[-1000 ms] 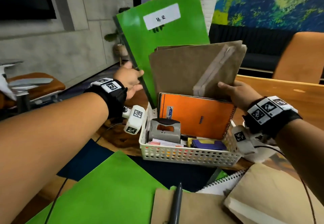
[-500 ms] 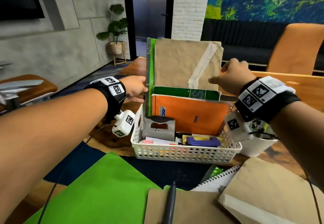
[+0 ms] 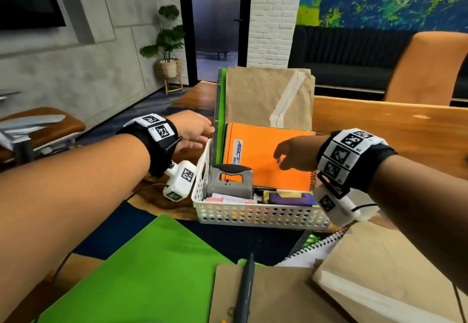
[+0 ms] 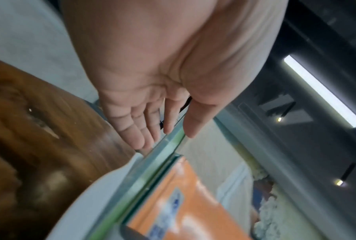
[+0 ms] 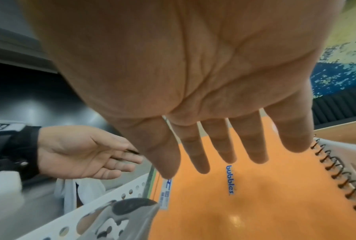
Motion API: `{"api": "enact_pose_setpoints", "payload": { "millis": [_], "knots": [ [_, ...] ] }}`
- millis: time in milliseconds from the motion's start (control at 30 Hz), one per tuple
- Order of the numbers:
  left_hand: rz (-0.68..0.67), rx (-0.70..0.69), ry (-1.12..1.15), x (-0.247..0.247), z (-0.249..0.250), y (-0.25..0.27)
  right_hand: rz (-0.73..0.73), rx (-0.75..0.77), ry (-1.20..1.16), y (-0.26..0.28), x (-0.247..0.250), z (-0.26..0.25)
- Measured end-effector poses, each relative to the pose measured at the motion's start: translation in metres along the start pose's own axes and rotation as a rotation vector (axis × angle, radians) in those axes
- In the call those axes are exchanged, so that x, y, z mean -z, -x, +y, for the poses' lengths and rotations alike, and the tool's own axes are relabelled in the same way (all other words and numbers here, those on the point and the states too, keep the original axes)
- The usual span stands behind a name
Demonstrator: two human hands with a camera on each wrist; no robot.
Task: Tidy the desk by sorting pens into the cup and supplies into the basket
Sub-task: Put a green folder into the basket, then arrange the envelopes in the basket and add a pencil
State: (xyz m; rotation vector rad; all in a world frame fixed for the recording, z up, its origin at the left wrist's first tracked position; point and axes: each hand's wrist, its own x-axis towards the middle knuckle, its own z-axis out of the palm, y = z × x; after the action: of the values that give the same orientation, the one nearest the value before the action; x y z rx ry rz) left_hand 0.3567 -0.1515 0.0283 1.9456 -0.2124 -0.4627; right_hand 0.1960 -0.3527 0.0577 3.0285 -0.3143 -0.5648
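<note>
A white perforated basket stands mid-desk. Upright in it are a green folder, a brown envelope and an orange spiral notebook; a grey stapler and small supplies lie in front of them. My left hand hovers open beside the basket's left rim, fingers straight near the folder's edge, holding nothing. My right hand hangs open in front of the orange notebook, fingers spread, empty. A dark pen lies on a brown envelope near me.
Near the front edge lie a green folder, a brown envelope, a spiral notepad and another brown envelope. A white cup stands right of the basket behind my right wrist. An orange chair stands beyond the desk.
The green folder has gone down upright into the basket behind the envelope. Both hands have let go and drawn back toward me, the right dropping in front of the orange notebook.
</note>
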Motion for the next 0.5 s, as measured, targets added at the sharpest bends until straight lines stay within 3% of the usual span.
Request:
{"api": "enact_pose_setpoints", "payload": {
  "millis": [133, 267, 400, 500],
  "knots": [
    [0.045, -0.077, 0.216, 0.01, 0.011, 0.053, 0.099, 0.024, -0.188, 0.014, 0.001, 0.001],
    [-0.086, -0.107, 0.398, 0.011, -0.004, 0.124, 0.228, 0.137, -0.435, 0.05, -0.001, -0.006],
    [-0.306, -0.022, 0.419, -0.004, -0.046, 0.187, 0.137, 0.202, -0.369, 0.092, -0.014, -0.012],
    [-0.36, 0.061, 0.457, -0.021, -0.075, 0.218, 0.031, 0.156, -0.252, 0.113, -0.031, 0.002]
  ]
}}
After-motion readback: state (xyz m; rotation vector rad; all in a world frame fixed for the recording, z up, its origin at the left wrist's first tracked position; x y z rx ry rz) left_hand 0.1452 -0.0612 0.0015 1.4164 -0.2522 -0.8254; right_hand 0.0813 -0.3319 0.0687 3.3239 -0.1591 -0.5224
